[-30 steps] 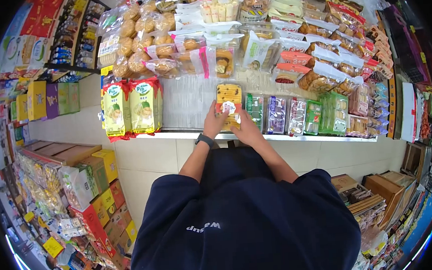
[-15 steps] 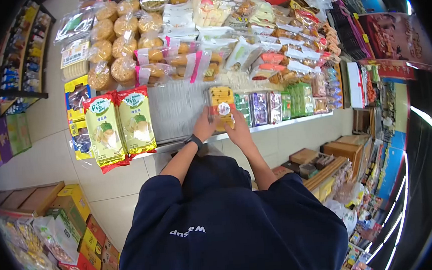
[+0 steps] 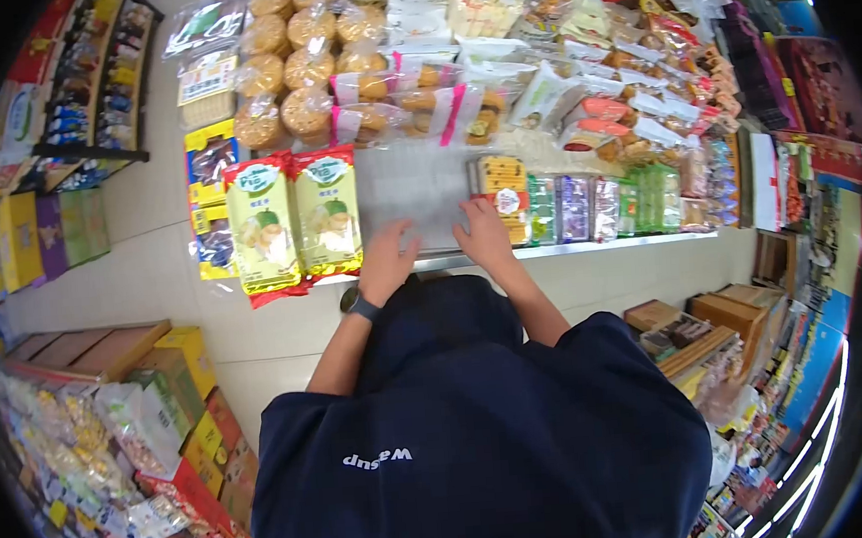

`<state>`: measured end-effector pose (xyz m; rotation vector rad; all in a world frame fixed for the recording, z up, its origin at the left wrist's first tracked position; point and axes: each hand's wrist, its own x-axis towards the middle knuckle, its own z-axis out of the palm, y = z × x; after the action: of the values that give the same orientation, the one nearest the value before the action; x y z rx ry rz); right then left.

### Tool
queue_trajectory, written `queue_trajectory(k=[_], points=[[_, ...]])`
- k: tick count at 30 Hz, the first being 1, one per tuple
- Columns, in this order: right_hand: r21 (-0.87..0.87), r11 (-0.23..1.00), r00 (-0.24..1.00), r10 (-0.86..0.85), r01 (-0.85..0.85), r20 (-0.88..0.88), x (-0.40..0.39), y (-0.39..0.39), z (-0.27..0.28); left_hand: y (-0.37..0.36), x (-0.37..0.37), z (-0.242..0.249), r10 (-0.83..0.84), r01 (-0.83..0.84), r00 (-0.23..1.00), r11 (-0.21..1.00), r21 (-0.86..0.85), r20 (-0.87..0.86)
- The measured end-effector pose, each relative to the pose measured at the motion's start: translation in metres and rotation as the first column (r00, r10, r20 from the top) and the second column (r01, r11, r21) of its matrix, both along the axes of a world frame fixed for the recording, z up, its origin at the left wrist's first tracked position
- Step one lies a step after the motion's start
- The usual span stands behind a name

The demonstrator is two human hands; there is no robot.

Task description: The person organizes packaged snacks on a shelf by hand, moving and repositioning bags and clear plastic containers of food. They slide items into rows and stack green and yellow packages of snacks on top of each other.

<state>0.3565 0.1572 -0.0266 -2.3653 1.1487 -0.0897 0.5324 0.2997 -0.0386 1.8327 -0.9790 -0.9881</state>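
A clear-lidded pack of yellow cookies with dark bits [image 3: 502, 176] and a red-and-white label stands at the front of the display, at the left end of the row of small packets. My right hand [image 3: 486, 233] is open beside it, fingertips right at its lower left edge. Over the front of the greyish ribbed display surface [image 3: 415, 180] hovers my left hand [image 3: 388, 260], fingers apart and holding nothing. To its left lie two green-and-red Pia cake bags [image 3: 328, 211].
Bagged round cakes [image 3: 309, 68] and pink-striped bread packs [image 3: 430, 111] fill the back. Colourful small packets [image 3: 574, 207] line the front right. Cardboard boxes [image 3: 729, 320] stand on the floor at right, a stocked shelf [image 3: 99, 92] at far left.
Both hands have let go of the cookie pack, which now stands beside the small packets. My left hand has moved away to its left. The camera view has shifted.
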Motion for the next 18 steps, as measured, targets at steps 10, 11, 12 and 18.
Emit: queue_trajectory(k=[10,11,12,18], points=[[0.627,0.739,0.931,-0.002,-0.245,0.366,0.118,0.037,-0.026,0.029,0.039,0.020,0.335,-0.421,0.704,0.907,-0.013,0.627],[0.654,0.711,0.927,-0.006,-0.259,0.374,0.124,0.039,-0.024,0.023,0.033,0.020,0.314,-0.435,0.684,0.900,0.023,0.658],[0.678,0.682,0.924,-0.011,-0.272,0.382,0.129,0.040,-0.025,0.018,0.030,0.018,0.292,-0.449,0.666,0.892,0.056,0.687],[0.711,0.686,0.952,-0.091,-0.152,0.292,0.134,0.039,-0.029,0.000,0.039,0.031,0.334,-0.527,0.696,0.839,0.135,0.636]])
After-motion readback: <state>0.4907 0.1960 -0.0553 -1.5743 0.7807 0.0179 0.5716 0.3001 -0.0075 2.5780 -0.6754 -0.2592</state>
